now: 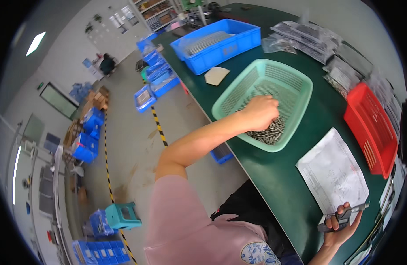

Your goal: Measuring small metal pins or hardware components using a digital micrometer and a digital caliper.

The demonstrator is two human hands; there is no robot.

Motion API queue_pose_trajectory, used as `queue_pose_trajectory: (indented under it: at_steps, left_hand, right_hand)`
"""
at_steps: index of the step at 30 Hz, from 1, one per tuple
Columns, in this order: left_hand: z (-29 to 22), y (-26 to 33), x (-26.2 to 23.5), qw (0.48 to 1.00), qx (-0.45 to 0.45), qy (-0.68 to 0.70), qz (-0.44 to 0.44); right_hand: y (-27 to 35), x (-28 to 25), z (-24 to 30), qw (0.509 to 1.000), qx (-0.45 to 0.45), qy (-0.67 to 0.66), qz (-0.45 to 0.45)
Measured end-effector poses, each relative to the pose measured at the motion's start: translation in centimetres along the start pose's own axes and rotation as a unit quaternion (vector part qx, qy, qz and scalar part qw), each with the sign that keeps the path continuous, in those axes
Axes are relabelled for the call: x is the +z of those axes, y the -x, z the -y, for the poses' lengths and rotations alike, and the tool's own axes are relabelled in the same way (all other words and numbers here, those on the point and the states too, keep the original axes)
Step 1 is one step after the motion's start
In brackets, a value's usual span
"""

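Observation:
My left hand (261, 113) reaches into a light green plastic basket (303, 88), fingers curled together just above a heap of small metal pins (272, 132). Whatever those fingertips pinch is hidden behind the hand. At the lower right, my right hand (340, 229) is wrapped round a grey digital micrometer (343, 217). The micrometer is over the lower edge of a white paper sheet (333, 170) with drawn lines and writing. Both basket and sheet rest on the dark green table (269, 176).
A blue crate (225, 51) stands beyond the basket, with a beige card (216, 76) in front. To the right are a red basket (371, 128) and bagged parts (307, 37). Left of the table, the floor holds blue bins (163, 81) and a teal stool (123, 215). Another person (107, 65) is far off.

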State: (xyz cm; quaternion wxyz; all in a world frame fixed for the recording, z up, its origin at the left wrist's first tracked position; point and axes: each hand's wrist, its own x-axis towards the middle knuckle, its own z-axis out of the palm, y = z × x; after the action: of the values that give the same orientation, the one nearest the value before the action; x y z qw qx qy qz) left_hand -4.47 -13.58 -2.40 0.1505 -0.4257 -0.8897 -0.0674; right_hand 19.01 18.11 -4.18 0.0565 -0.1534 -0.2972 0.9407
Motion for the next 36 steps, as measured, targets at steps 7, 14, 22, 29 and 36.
queue_pose_trajectory:
  at_steps: [7,14,22,29,36]
  left_hand:
    - [-5.5,-2.4,-3.5,0.936,-0.117,0.31,-0.122]
    - [-15.8,-5.4,1.6,0.651,-0.15,0.739,0.092]
    - [-19.9,-4.7,4.2,0.504,-0.178,0.823,0.192]
    - [-20.3,-3.7,3.9,0.55,-0.138,0.804,0.177]
    - [-19.9,-3.6,4.0,0.55,-0.141,0.804,0.177]
  right_hand:
    - [0.7,0.8,-0.1,0.999,-0.015,0.021,-0.023]
    - [-1.2,2.2,-0.7,0.998,0.016,-0.049,0.038]
    - [-1.0,0.7,0.5,0.994,-0.004,-0.101,0.031]
    - [-0.9,0.5,0.2,0.995,0.017,-0.085,0.044]
    - [-1.1,0.9,-0.2,0.993,0.029,-0.108,0.042]
